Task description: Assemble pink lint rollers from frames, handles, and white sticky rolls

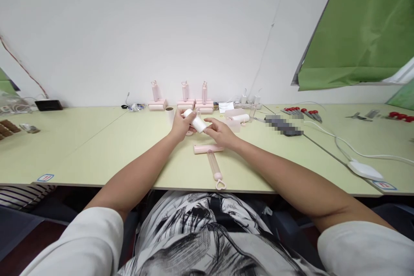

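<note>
We can read no text with certainty. Along the front edge of the pale green table (106, 155) we find two blue-bordered stickers, one left (45, 177), one right (384, 185); their marks are too small. Script-like lettering (230, 207) on the patterned clothing (194, 250) stays illegible to us.

We seem to be in a workshop: labelled worktables (97, 155), bundled cables (136, 107) and matching pink rollers (185, 92) (three by the wall (194, 30)).
</note>
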`<state>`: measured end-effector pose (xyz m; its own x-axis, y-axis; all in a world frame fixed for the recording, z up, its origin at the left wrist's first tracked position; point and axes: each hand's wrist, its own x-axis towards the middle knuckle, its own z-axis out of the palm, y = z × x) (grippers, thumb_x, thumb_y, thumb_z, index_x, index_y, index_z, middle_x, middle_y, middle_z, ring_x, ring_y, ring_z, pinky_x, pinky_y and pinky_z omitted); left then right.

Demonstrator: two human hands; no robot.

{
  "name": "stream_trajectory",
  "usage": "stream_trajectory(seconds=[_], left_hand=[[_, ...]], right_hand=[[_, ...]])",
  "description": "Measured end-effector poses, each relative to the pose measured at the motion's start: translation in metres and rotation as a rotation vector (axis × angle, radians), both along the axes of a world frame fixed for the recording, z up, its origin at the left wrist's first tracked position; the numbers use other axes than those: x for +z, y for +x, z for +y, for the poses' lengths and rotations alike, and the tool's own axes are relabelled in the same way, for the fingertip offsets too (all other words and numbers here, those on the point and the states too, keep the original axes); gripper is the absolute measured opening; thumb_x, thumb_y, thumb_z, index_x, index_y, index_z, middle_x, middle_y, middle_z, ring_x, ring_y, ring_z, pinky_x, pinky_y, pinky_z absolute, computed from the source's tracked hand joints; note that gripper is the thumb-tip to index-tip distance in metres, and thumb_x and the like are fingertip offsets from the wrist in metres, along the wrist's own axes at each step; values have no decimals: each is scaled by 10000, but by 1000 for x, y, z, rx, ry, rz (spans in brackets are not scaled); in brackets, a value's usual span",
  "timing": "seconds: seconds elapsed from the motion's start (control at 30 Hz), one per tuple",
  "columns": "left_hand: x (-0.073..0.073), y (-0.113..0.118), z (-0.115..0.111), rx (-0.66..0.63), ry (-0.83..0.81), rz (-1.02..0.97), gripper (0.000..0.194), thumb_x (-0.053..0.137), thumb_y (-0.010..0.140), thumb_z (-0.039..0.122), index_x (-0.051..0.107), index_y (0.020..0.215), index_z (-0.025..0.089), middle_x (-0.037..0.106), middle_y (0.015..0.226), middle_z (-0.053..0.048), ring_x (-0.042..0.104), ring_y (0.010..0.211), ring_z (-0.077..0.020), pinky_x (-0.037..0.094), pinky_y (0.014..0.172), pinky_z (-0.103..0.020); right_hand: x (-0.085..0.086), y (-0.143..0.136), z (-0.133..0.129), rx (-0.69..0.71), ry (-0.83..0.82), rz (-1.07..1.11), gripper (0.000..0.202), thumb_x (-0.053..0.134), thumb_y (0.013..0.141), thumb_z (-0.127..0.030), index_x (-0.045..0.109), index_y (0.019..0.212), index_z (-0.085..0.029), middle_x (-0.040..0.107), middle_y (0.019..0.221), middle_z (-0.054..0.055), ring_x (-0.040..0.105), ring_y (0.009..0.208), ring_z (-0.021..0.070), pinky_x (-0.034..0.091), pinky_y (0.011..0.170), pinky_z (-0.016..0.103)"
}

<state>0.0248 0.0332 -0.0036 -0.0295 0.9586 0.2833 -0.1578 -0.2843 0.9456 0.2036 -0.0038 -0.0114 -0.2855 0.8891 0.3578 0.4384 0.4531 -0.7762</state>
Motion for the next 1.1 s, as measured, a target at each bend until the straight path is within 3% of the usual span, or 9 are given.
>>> stream_trajectory(seconds=[0.23,0.53,0.7,0.87,1.0,1.1], left_hand=[[1,0,0,-46,-2,-46,568,775,682,493,382,983,213,559,741,52,628,482,-135,539,391,-273],[6,2,-7,-58,-69,-36,480,710,773,461,373,1010,215,552,730,59,600,482,-89,537,432,-226],[9,0,-9,-83,-48,-8,489,708,771,477,378,1015,211,572,781,35,637,535,-116,550,442,-251],[7,-8,-6,-126,-49,141,558,728,731,526,350,1013,227,623,828,5,689,577,-172,488,396,-217],[5,-14,-5,-201,-62,184,611,743,692,557,305,974,238,639,733,10,670,516,-180,410,373,-181],[8,-16,-7,-188,-43,199,629,757,665,564,287,929,239,615,645,29,643,460,-180,354,352,-162]], right_hand=[[0,-2,2,68,-78,148,365,549,817,-259,600,1168,-172,676,858,21,605,769,149,480,762,281],[8,-8,-8,53,-271,313,368,552,823,-211,583,1188,-182,675,871,22,623,689,110,514,706,245],[13,-8,-9,50,-231,380,346,584,779,-215,609,1119,-161,659,782,2,591,639,105,507,671,243],[16,-1,-5,-25,-184,367,319,606,736,-215,637,1048,-158,642,721,-17,574,600,103,496,628,241],[16,5,0,-50,-168,319,310,621,720,-199,653,1024,-149,623,653,-27,587,582,111,498,617,246],[15,8,2,-25,-158,301,306,625,723,-202,658,1023,-150,619,635,-28,597,576,116,503,610,246]])
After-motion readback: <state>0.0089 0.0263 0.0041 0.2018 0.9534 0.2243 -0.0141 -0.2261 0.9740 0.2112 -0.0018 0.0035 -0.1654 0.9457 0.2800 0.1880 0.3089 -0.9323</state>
